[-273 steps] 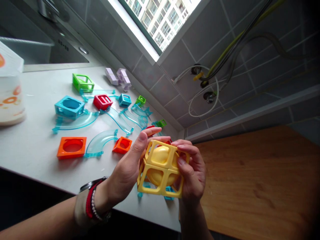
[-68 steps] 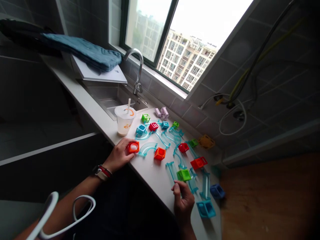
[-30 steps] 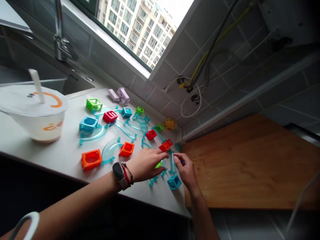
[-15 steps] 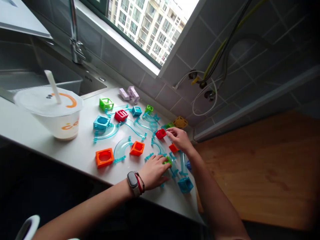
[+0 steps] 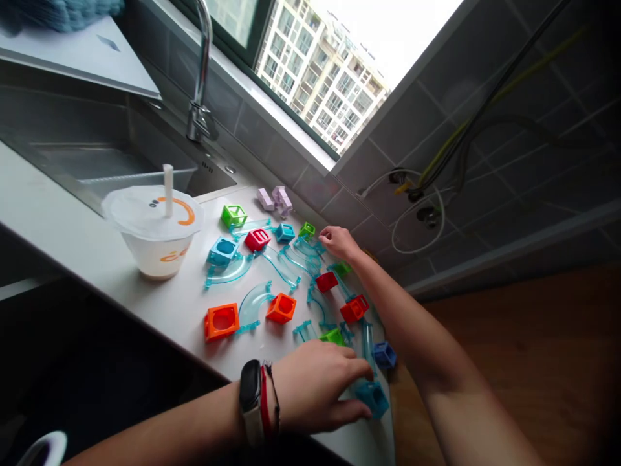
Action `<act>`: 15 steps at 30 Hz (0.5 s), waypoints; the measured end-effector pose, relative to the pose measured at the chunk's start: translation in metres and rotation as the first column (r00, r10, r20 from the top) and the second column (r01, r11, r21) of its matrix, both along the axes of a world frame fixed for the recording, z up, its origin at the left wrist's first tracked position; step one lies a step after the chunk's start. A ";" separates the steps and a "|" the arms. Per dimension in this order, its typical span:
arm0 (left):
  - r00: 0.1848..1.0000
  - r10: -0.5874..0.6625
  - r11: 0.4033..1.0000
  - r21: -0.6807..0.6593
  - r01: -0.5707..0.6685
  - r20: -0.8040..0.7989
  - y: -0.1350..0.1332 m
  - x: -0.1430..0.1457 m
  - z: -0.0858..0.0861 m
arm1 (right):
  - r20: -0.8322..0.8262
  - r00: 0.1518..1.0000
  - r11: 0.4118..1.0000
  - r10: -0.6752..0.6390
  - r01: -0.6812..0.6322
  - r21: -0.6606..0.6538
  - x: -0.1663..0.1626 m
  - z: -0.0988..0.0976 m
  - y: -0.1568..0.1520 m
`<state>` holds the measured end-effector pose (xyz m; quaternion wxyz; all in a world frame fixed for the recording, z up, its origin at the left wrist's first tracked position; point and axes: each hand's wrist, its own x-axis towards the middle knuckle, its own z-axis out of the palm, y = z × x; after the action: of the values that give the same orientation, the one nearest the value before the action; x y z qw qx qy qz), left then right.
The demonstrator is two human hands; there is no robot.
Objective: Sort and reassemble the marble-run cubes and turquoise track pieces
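My left hand (image 5: 323, 385), with a watch at its wrist, is low over the counter's front edge. Its thumb and forefinger are spread beside a teal cube block (image 5: 372, 398), and a green block (image 5: 332, 336) is partly hidden behind its knuckles. My right hand (image 5: 340, 243) is at the back of the pieces, fingers curled together beside clear blue curved track pieces (image 5: 303, 255); whatever is in its fingertips is hidden. A red block (image 5: 326, 281) and a red-orange block (image 5: 354, 309) lie between the two hands. A dark blue block (image 5: 385, 355) sits at the right edge.
Orange blocks (image 5: 222, 321), a light blue block (image 5: 222, 251) and lilac pieces (image 5: 280, 202) lie about the white counter. A lidded cup with a straw (image 5: 158, 236) stands at left, before the sink (image 5: 97, 155) and faucet (image 5: 198, 120). Cables (image 5: 427, 194) hang along the tiled wall.
My right hand has left the red block and moved back towards the clear blue track pieces. My left hand has shifted from the green block towards the teal cube. The view has turned somewhat.
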<state>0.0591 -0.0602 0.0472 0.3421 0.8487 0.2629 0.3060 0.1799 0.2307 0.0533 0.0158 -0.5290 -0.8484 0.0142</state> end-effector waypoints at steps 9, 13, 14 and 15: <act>0.994 0.036 0.986 -0.168 -0.018 0.101 0.011 -0.027 0.010 | 0.216 0.975 0.998 -0.058 0.057 0.010 -0.021 -0.027 0.059; 0.993 0.079 0.975 -0.213 -0.057 0.092 0.018 -0.038 0.013 | 0.246 0.968 0.999 -0.044 0.046 0.000 -0.027 -0.035 0.069; 0.992 0.078 0.974 -0.221 -0.055 0.098 0.019 -0.039 0.014 | 0.249 0.968 0.999 -0.040 0.042 -0.002 -0.028 -0.037 0.071; 0.991 0.077 0.972 -0.227 -0.051 0.105 0.021 -0.040 0.014 | 0.251 0.967 0.999 -0.035 0.037 -0.004 -0.028 -0.038 0.072</act>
<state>0.0188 -0.0394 0.0610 0.4400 0.7769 0.3032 0.3330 0.1515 0.3024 0.0155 -0.0936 -0.5420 -0.8336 -0.0497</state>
